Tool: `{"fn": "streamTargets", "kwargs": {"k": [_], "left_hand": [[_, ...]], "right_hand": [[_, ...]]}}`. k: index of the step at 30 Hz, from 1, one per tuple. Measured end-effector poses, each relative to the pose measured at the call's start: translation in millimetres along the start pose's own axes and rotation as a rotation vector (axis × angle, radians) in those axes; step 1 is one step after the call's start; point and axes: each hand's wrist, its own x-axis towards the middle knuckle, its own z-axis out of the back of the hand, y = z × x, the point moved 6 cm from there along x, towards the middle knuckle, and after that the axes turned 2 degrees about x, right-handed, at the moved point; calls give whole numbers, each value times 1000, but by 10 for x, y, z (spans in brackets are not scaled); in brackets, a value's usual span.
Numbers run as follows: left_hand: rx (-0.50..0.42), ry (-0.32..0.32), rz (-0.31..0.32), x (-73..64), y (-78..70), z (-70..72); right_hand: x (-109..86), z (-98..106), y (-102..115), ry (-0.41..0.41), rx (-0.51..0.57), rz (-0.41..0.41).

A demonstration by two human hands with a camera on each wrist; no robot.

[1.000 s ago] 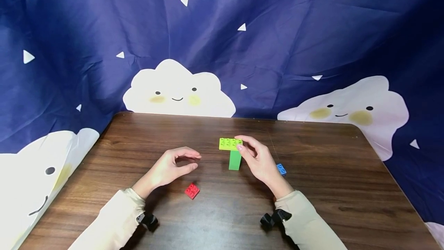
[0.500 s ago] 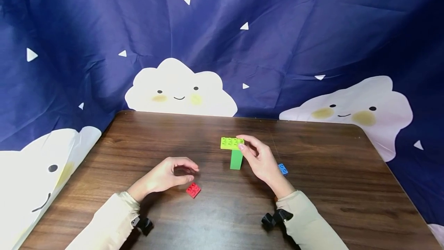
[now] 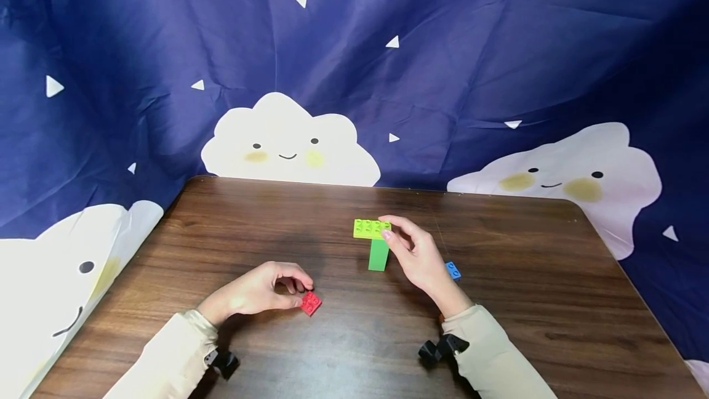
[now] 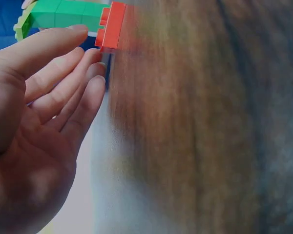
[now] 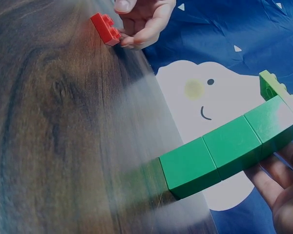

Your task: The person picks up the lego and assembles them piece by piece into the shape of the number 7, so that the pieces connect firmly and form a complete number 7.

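Right hand point(image 3: 416, 258) pinches one end of the lime brick point(image 3: 367, 228) — probably to steady the narrow green column point(image 3: 379, 255) beneath it — while the left hand point(image 3: 257, 288), thumb and fingers parted, hovers at the red brick point(image 3: 312, 305) on the surface point(image 3: 354, 350), contact unclear.

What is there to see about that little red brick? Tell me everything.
The red toy brick looks like shiny plastic, with round studs, apparently two by two. It lies flat on the brown wood-grain table, studs up, turned cornerwise in the head view. The left hand is right beside it; whether they touch, I can't tell.
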Motion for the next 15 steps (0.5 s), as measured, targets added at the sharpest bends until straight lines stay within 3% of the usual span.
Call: {"fn": "streamTargets", "kwargs": {"k": [8,15], "left_hand": [[11,48,17,-12,16,-21],[98,63,-36,6,-38,-53]], "right_hand": [[-3,4,2,-8,-2,15],[-5,-2,-15,-14,-6,13]]}}
